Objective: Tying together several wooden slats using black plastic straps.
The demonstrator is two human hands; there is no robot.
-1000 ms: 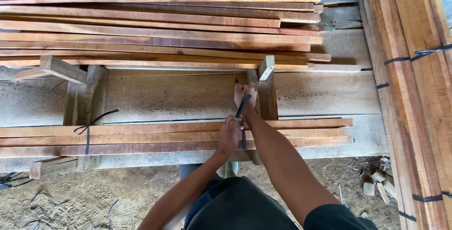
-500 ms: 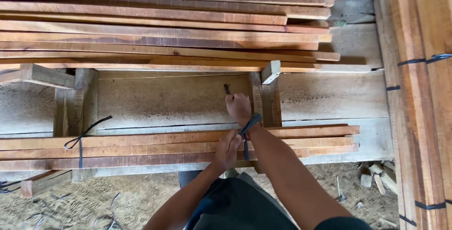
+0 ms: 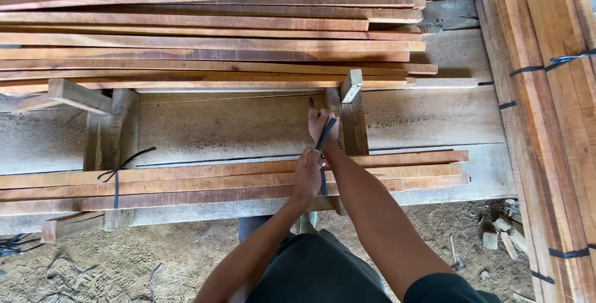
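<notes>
My right hand [image 3: 322,125] is closed on the upper end of a dark plastic strap [image 3: 325,136] and holds it taut above the bench. My left hand [image 3: 308,172] grips the same strap lower down, pressed against a small bundle of reddish wooden slats [image 3: 205,179] lying along the front of the bench. The strap runs down over the slats' near edge. A second dark strap [image 3: 117,172] is tied around the left end of the same bundle.
A large pile of long reddish slats [image 3: 211,36] lies across the back of the grey plank bench [image 3: 236,123]. Upright wooden blocks [image 3: 351,113] stand beside my hands. Strapped slat bundles [image 3: 546,123] run along the right. Sandy ground with offcuts [image 3: 500,231] lies below.
My right hand rose away from the slats, then dropped back slightly, still drawing the strap. My left hand stayed on the bundle. The view shifted a little.
</notes>
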